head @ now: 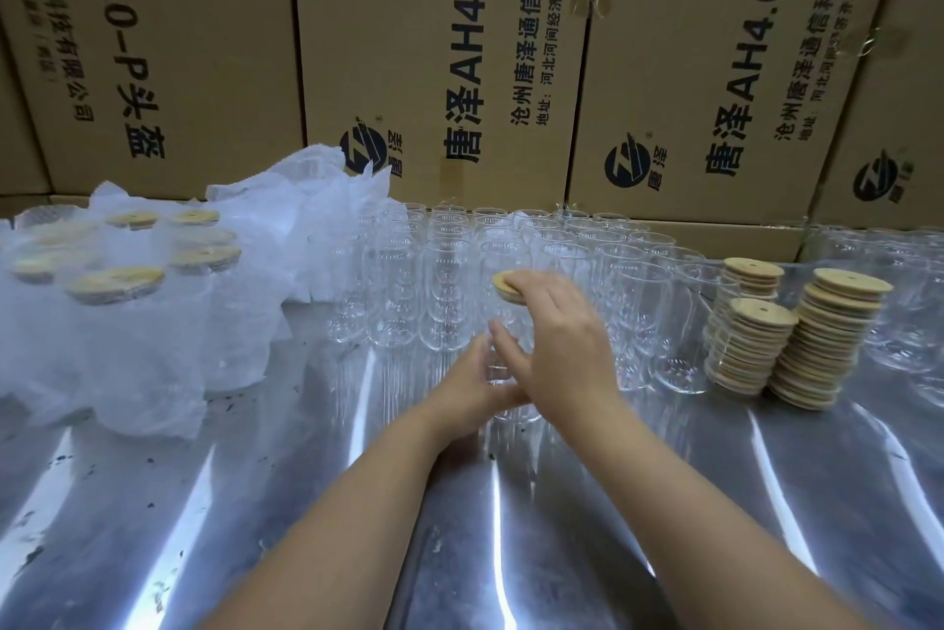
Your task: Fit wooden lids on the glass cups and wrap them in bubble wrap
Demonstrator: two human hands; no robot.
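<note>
A clear glass cup [503, 369] stands upright on the metal table [255, 502], just in front of the rows of empty cups. My left hand [472, 392] grips its lower body from the left. My right hand [554, 338] lies flat on a round wooden lid [503, 283] that sits on the cup's mouth, palm down, fingers together. Most of the lid is hidden under my fingers.
Several rows of empty glass cups [444, 272] fill the table's back. Three stacks of wooden lids [817, 338] stand at the right. Lidded cups in bubble wrap [117, 302] sit at the left. Cardboard boxes [449, 57] wall the back.
</note>
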